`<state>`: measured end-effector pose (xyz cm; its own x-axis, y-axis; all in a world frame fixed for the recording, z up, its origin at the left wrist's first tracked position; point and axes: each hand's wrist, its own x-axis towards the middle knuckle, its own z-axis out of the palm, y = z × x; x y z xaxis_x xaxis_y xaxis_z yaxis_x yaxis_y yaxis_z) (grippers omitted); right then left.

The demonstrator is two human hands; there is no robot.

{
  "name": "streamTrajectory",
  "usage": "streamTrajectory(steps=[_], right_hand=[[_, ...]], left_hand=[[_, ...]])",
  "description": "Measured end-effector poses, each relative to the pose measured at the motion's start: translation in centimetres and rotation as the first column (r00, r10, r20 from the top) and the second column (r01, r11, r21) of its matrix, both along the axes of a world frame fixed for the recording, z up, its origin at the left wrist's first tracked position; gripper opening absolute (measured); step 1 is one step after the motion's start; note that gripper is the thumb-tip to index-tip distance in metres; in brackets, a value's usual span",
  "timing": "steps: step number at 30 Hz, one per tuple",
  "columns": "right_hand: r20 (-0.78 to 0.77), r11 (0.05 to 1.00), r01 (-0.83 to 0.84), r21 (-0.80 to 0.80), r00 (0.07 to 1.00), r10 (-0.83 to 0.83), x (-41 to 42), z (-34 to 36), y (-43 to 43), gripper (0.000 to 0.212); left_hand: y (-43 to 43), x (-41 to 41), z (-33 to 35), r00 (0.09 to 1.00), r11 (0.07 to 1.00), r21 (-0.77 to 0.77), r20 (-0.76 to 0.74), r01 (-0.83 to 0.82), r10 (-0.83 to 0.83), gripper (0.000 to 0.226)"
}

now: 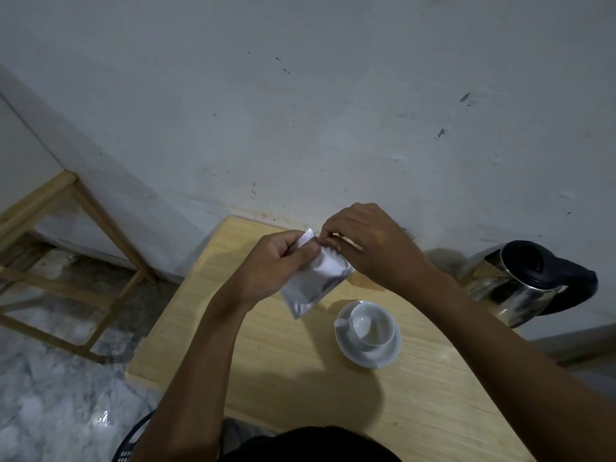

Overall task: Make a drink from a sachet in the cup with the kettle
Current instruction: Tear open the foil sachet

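A silver foil sachet (313, 281) hangs above the wooden table (300, 371), gripped at its top edge by both hands. My left hand (276, 261) pinches the top left corner and my right hand (370, 241) pinches the top right. Below them a white cup (371, 325) stands upright on a white saucer (386, 356); the cup looks empty. A steel kettle (523, 288) with a black lid and handle stands at the table's right end, apart from the cup.
The table stands against a scuffed white wall (333, 111). A bare wooden frame (76, 261) stands on the marbled floor to the left. A dark slotted basket or chair edge (133, 441) shows at the bottom left.
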<state>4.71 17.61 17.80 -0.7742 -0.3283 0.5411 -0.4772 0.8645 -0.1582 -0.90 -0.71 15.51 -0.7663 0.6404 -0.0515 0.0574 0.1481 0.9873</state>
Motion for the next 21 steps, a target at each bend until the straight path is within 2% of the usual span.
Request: streamTrajectory(steps=[2,7,12,15,21], right_hand=[[0.013,1.0,0.001,0.003,1.0,-0.001,0.0,0.0,0.0,0.015],[-0.007,0.999,-0.03,0.035,1.0,0.03,0.3,-1.0,-0.2,0.007],[-0.015,1.0,-0.012,-0.017,1.0,0.012,1.4,-1.7,-0.6,0.014],[-0.018,0.99,0.03,-0.137,0.999,-0.033,2.3,-2.1,-0.9,0.013],[0.003,0.919,0.152,-0.363,0.987,-0.161,4.5,-3.7,-1.4,0.015]], left_hand=[[-0.1,-0.5,-0.3,0.999,1.0,0.008,-0.04,-0.008,0.008,0.021],[-0.4,-1.3,-1.1,0.994,0.999,0.039,-0.108,-0.001,0.005,0.022],[-1.2,-1.9,-2.2,0.989,0.995,0.072,-0.128,-0.071,0.08,0.023],[-1.0,-1.7,-2.6,0.986,0.989,0.106,-0.117,-0.104,0.116,0.022],[-1.7,-2.3,-4.2,0.962,0.958,0.1,-0.028,-0.268,0.272,0.029]])
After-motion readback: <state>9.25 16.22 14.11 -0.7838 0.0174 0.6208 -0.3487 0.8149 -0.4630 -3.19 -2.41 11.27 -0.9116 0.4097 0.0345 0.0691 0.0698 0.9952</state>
